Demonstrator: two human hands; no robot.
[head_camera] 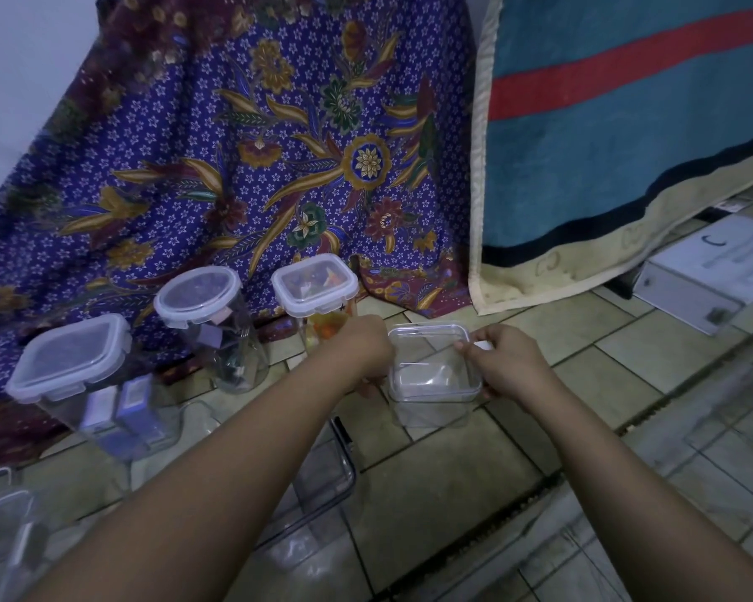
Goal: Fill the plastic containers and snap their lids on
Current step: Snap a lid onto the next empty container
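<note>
We grip the clear container (431, 375), which stands on the floor (453, 471), with left hand (364, 347) and right hand (507, 362) curled on its opposite rims, probably to steady it for closing.

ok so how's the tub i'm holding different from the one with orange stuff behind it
The held tub shows no coloured contents; the orange-filled tub holds orange pieces. The left hand and right hand grip the held tub; the orange-filled tub stands behind, white-rimmed lid on. Both are clear plastic.
</note>
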